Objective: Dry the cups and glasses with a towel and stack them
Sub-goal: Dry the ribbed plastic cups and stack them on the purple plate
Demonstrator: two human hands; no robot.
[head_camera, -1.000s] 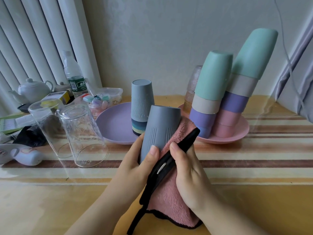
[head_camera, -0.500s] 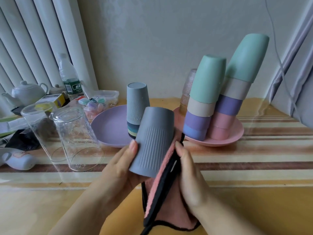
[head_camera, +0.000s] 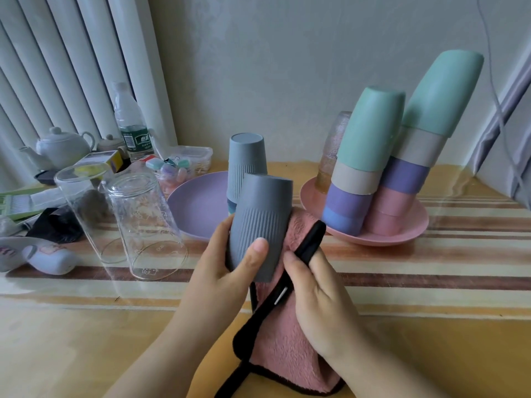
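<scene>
My left hand (head_camera: pixel 230 271) grips a grey ribbed cup (head_camera: pixel 260 219), held upside down and tilted, thumb across its front. My right hand (head_camera: pixel 319 300) holds a pink towel with black trim (head_camera: pixel 283 337) against the cup's right side. Behind them a short stack of cups topped by a grey one (head_camera: pixel 246 163) stands upside down on a purple plate (head_camera: pixel 195 205). Two leaning stacks of pastel cups (head_camera: pixel 370 156) rest on a pink plate (head_camera: pixel 402 234), with a textured glass (head_camera: pixel 333 145) behind them. Two clear glasses (head_camera: pixel 138 219) stand upside down at the left.
At the far left are a white teapot (head_camera: pixel 61 145), a water bottle (head_camera: pixel 130 124), a clear box of clips (head_camera: pixel 189 159), a black cloth (head_camera: pixel 54 225) and a small white device (head_camera: pixel 51 259). The table (head_camera: pixel 86 340) has a striped cover under glass. A curtain (head_camera: pixel 508 110) hangs at the right.
My left hand has turned the grey cup, and its thumb now lies across the front. My right hand has shifted the towel back up along the cup's right side.
</scene>
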